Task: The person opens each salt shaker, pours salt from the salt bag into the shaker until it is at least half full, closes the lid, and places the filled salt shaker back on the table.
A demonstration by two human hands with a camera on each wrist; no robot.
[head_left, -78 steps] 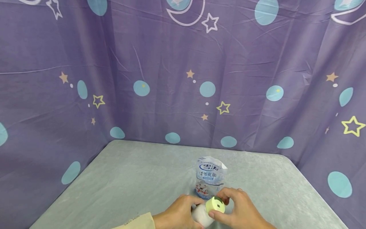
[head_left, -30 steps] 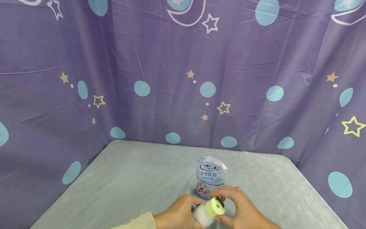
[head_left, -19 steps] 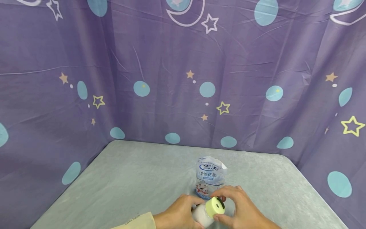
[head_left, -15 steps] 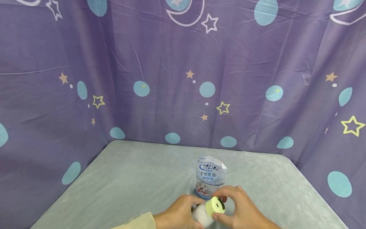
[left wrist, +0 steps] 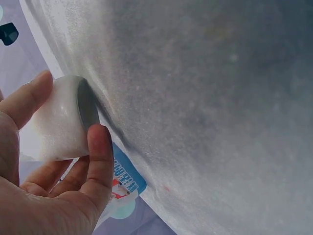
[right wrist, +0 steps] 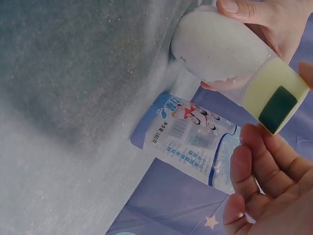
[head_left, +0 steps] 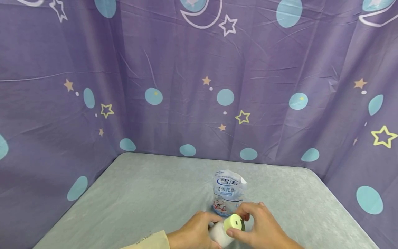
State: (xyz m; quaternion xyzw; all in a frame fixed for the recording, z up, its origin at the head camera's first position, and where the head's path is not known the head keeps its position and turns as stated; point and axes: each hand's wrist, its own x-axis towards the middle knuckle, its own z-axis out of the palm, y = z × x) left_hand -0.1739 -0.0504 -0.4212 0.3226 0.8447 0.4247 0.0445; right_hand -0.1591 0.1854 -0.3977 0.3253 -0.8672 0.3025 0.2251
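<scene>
A clear shaker [head_left: 219, 236] full of white grains, probably salt, leans to the right near the table's front. My left hand [head_left: 195, 230] grips its body, thumb on one side and fingers curled round the other, as the left wrist view also shows. The pale yellow-green cap [head_left: 230, 224] sits on its mouth, with a dark green patch [right wrist: 278, 108] on the side. My right hand [head_left: 264, 226] pinches this cap between thumb and fingertips. Just behind the hands stands a blue-and-white salt pouch [head_left: 228, 190], its lower right part covered by my right hand.
A grey-white cloth [head_left: 149, 193] covers the table. Purple curtains [head_left: 186, 121] with stars and moons hang around its back and sides. A pale yellow sleeve [head_left: 152, 241] is on my left forearm.
My right thumb has shifted left across the cap and its fingers away to the right. The dark green patch has turned from the cap's top edge towards its right side. The left hand stays still.
</scene>
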